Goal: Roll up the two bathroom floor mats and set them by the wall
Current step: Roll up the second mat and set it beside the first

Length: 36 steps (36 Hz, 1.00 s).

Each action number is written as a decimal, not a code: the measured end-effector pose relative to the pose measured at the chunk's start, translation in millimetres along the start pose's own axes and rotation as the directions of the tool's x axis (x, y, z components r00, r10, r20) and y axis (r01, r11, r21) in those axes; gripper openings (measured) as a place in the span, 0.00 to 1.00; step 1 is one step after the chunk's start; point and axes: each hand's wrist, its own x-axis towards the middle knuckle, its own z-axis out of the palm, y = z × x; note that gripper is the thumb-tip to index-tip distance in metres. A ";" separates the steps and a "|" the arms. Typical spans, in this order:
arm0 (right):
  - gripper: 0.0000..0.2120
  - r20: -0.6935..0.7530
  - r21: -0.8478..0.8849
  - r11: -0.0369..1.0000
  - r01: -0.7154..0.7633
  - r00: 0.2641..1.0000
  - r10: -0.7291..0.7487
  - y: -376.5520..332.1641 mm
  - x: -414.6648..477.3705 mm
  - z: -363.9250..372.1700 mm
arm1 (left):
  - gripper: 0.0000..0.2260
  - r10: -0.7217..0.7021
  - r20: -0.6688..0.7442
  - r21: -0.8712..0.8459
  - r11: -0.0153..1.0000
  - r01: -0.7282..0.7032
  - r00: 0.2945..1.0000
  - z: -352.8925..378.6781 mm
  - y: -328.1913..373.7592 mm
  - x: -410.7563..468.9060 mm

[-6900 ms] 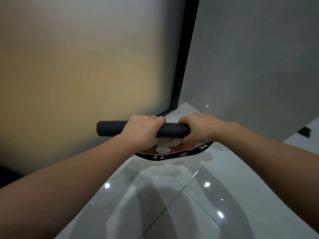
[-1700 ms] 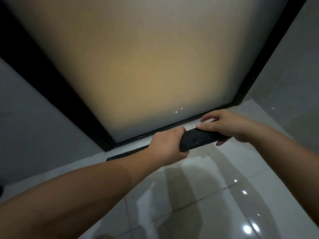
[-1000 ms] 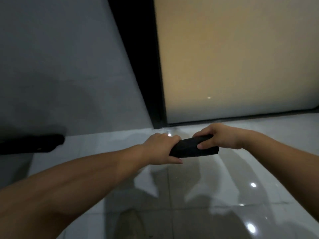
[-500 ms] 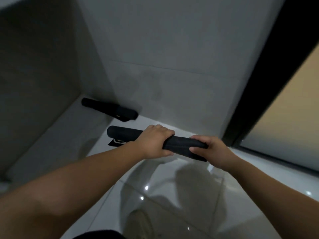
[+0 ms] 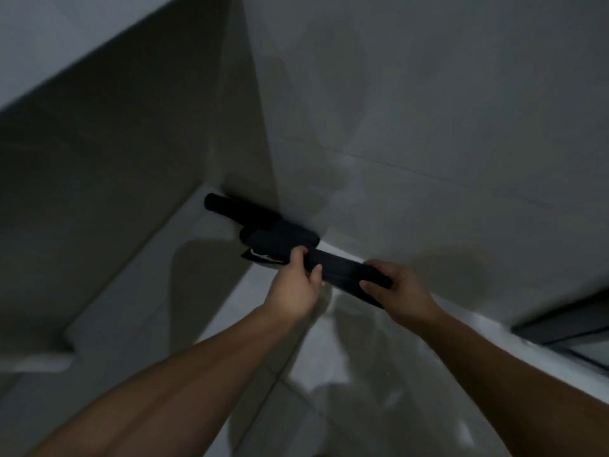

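The rolled mat (image 5: 342, 270) is gripped from both sides: the fingers (image 5: 298, 255) of the left hand (image 5: 296, 285) curl over the top of the roll near its middle with the thumb tucked beneath, and the right hand (image 5: 398, 288) wraps round the near end, thumb on the front and fingers over the back, so both hands are closed firmly on it. It hangs low along the foot of the wall (image 5: 428, 127), at the back edge of the floor (image 5: 197, 308), and whether it already rests on the tiles I cannot tell. I judge it light and soft, a dark rubbery roll that bends little along its length but would spring open if the grip slackened; a loose flap (image 5: 260, 257) already droops under its far half. The best hold is therefore round the whole roll, over the free edge, one hand toward each end, and it should be laid with that edge pressed down against the floor or the wall. The other roll (image 5: 240, 211) lies in the corner of the floor where the two walls meet, its near end just beside the held one; touching or not is unclear. The flap shows a white and reddish print, too blurred to read, and no brand or writing can be made out
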 end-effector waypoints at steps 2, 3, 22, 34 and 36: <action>0.09 0.005 0.021 0.999 0.025 1.000 -0.025 8.0 17.3 11.1 | 0.21 -0.036 -0.038 -0.005 0.999 0.036 0.999 8.7 -6.4 12.6; 0.10 0.004 0.025 0.999 0.032 0.999 -0.032 10.2 26.2 16.1 | 0.21 -0.048 -0.060 -0.014 0.999 0.047 0.997 12.7 -10.6 17.2; 0.20 0.307 -0.337 0.844 0.417 0.896 -0.320 43.9 129.6 116.4 | 0.25 -0.463 -0.192 -0.541 0.785 0.301 0.865 57.6 -110.1 80.6; 0.27 0.410 -0.242 0.883 0.403 0.867 -0.283 52.3 165.5 142.2 | 0.25 -0.429 -0.280 -0.543 0.809 0.227 0.859 50.7 -137.8 136.6; 0.23 0.387 -0.258 0.871 0.419 0.871 -0.305 56.7 175.6 146.3 | 0.25 -0.438 -0.280 -0.556 0.799 0.228 0.854 50.9 -143.4 146.5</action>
